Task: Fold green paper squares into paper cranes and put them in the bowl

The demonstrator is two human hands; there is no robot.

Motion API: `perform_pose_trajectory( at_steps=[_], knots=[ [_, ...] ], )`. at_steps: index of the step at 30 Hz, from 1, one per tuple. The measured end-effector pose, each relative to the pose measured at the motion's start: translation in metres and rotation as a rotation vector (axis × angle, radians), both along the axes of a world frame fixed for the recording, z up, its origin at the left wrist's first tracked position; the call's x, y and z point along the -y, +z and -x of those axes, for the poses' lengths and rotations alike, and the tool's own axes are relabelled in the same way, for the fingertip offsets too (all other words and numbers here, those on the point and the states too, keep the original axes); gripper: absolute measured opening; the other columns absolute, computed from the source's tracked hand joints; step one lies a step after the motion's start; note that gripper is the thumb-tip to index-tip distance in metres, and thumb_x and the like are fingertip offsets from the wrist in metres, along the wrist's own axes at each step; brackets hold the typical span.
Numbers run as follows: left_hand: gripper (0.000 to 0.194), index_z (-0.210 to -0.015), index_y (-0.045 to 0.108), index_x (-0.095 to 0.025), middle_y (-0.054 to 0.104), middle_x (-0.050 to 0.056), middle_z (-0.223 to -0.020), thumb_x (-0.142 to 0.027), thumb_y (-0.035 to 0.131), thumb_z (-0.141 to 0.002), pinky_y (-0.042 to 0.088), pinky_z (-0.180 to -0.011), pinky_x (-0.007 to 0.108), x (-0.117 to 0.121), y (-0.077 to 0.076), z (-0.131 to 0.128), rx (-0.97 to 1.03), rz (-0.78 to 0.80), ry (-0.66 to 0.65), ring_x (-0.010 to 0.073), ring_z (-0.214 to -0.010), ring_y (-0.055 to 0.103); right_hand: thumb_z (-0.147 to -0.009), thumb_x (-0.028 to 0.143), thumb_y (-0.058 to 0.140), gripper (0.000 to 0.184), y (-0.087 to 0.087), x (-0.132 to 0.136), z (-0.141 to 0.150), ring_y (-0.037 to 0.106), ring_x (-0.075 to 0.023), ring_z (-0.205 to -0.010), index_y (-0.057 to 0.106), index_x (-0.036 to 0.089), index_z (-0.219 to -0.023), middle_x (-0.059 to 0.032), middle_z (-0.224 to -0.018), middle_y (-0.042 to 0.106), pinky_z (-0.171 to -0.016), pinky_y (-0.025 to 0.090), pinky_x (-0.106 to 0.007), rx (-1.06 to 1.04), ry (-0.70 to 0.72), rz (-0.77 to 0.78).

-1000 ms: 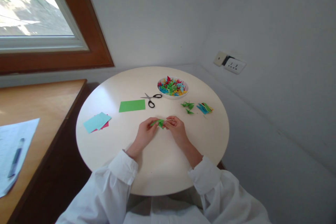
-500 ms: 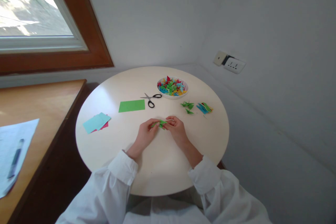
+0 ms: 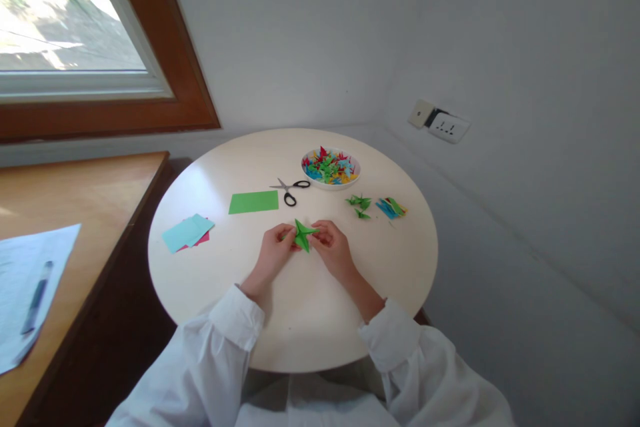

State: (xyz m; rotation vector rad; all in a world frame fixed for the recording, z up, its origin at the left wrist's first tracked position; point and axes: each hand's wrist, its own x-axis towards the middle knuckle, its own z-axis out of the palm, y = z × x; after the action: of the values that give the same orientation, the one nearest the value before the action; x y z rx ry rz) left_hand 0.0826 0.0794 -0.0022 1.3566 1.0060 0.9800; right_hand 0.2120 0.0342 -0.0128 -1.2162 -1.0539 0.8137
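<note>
A small folded green paper figure is pinched between both my hands over the middle of a round cream table. My left hand grips its left side with closed fingers. My right hand grips its right side, fingers closed too. Pointed flaps of the figure stick out between the fingertips. Beyond the hands lie a flat green paper sheet and black-handled scissors.
A white bowl full of colourful folded paper pieces stands at the back. Small green figures and coloured scraps lie right of it. Light blue and red sheets lie at the left. A wooden desk with papers and a pen adjoins.
The green figure has been turned and opened out between my fingers; its points now spread wider. Both hands stayed in place, and the view shifted slightly.
</note>
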Motion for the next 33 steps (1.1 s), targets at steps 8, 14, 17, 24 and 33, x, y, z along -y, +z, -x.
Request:
perform_pose_trajectory(
  at_steps=[8, 14, 17, 24, 33],
  knots=[
    [0.022, -0.066, 0.058, -0.014, 0.056, -0.001, -0.052, -0.033, 0.052, -0.076, 0.041, -0.047, 0.022, -0.001, 0.003, 0.005, -0.126, -0.074, -0.047, 0.0106, -0.046, 0.053, -0.072, 0.017, 0.061, 0.011, 0.006, 0.006, -0.004, 0.056, -0.0155, -0.076, 0.067, 0.023, -0.079, -0.0029, -0.081, 0.061, -0.060, 0.042, -0.025, 0.387, -0.002, -0.118],
    [0.029, -0.074, 0.059, -0.013, 0.057, 0.000, -0.054, -0.041, 0.050, -0.079, 0.042, -0.048, 0.023, 0.003, 0.006, 0.003, -0.127, -0.066, -0.075, 0.0114, -0.047, 0.053, -0.074, 0.017, 0.061, 0.008, 0.003, 0.004, -0.004, 0.055, -0.0153, -0.077, 0.067, 0.022, -0.076, -0.0031, -0.080, 0.059, -0.061, 0.043, -0.026, 0.438, -0.048, -0.157],
    [0.028, -0.088, 0.059, -0.014, 0.064, 0.004, -0.069, -0.040, 0.053, -0.078, 0.046, -0.055, 0.025, 0.002, 0.007, 0.003, -0.107, -0.119, -0.044, 0.0132, -0.057, 0.058, -0.074, 0.016, 0.060, 0.008, 0.002, 0.003, -0.005, 0.055, -0.0153, -0.077, 0.067, 0.020, -0.076, -0.0036, -0.080, 0.059, -0.062, 0.043, -0.026, 0.450, -0.078, -0.179],
    [0.023, -0.087, 0.064, -0.014, 0.068, 0.007, -0.085, -0.031, 0.062, -0.072, 0.050, -0.066, 0.026, -0.001, 0.007, 0.007, -0.070, -0.207, -0.102, 0.0158, -0.072, 0.063, -0.075, 0.019, 0.060, 0.005, -0.001, 0.001, -0.009, 0.056, -0.0151, -0.075, 0.065, 0.020, -0.076, -0.0031, -0.078, 0.061, -0.060, 0.043, -0.026, 0.371, -0.088, -0.169],
    [0.018, -0.079, 0.066, -0.013, 0.070, 0.007, -0.078, -0.028, 0.066, -0.068, 0.051, -0.062, 0.026, -0.001, 0.006, 0.008, -0.099, -0.239, -0.044, 0.0162, -0.067, 0.064, -0.073, 0.023, 0.060, 0.006, -0.003, -0.001, -0.008, 0.056, -0.0147, -0.072, 0.063, 0.018, -0.073, -0.0033, -0.077, 0.061, -0.060, 0.043, -0.026, 0.231, -0.071, -0.099]
  ],
)
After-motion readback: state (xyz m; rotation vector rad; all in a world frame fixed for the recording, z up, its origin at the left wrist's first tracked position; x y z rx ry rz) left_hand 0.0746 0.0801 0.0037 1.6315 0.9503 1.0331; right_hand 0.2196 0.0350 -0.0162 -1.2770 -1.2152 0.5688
